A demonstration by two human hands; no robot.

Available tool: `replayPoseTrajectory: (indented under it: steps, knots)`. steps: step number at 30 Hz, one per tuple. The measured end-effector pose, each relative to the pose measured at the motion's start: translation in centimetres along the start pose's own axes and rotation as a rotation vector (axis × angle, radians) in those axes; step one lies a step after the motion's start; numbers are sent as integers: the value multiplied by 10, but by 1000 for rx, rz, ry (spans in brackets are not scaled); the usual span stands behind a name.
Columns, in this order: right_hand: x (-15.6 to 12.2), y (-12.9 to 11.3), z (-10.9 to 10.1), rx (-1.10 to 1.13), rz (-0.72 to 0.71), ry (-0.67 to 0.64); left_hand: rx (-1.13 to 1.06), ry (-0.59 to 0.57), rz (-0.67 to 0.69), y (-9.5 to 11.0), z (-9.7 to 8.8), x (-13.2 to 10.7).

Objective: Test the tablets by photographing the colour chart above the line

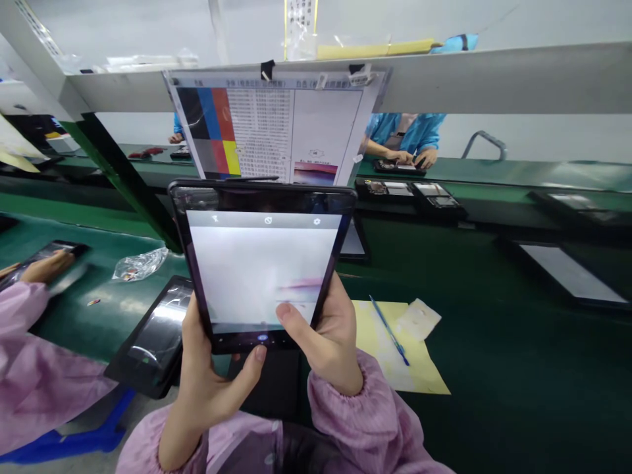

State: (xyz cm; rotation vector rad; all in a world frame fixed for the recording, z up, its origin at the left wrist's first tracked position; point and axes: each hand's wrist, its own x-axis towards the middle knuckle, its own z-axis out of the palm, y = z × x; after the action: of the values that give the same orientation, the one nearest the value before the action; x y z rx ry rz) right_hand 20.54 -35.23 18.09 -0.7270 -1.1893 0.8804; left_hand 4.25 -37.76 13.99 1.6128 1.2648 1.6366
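The tablet [247, 263], upright at the centre of the frame, covers the bottom of the printed chart [323, 122] and most of your fingers behind it; its display is too blurred to read, and a co-worker's pink sleeve [44, 388] is cut off at the left edge. Your left hand [210, 385] and right hand [333, 339] come up from the lower frame, clamped on the tablet's lower sides, left thumb by its bottom edge, right thumb over the display.

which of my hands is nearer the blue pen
Right: your right hand, holding the tablet, is just left of the blue pen; your left hand is farther left.
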Motion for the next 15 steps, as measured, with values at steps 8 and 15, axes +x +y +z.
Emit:
replayPoseTrajectory:
  steps: [8, 15]
  knots:
    - [1, -4, 0, 4, 1, -4, 48, -40, 121, -15, -7, 1]
    - [-1, -1, -2, -16, 0, 1, 30, -54, 119, -15, -8, 3]
